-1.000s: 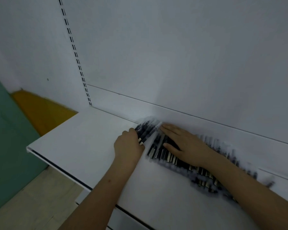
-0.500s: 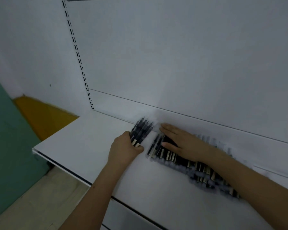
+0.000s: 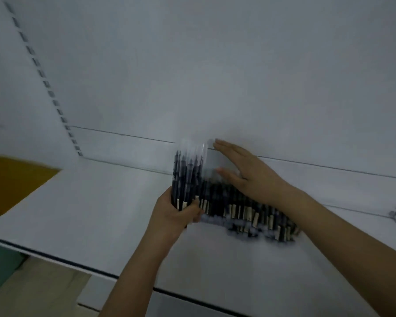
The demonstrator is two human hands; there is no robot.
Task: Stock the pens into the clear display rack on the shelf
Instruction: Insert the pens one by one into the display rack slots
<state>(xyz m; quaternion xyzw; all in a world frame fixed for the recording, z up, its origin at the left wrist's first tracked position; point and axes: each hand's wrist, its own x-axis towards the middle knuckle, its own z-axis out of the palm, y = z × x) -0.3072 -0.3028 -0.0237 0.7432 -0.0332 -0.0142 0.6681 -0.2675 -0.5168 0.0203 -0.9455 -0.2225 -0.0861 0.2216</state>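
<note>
A bundle of dark pens [image 3: 186, 179] with clear caps stands nearly upright, gripped at its base by the left hand [image 3: 174, 216]. Beside it a row of pens [image 3: 245, 209] with tan labels, too blurred to read, lies on the white shelf [image 3: 78, 202]. The right hand [image 3: 249, 172] hovers flat, fingers straight.

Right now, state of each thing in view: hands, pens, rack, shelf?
left hand: grips a bundle of pens at its lower end.
bundle of pens: held upright, tips up, blurred.
right hand: fingers straight, flat over the row of pens.
row of pens: lying side by side on the shelf, along the back panel.
clear display rack: too blurred to make out.
shelf: white, carries the row.
</note>
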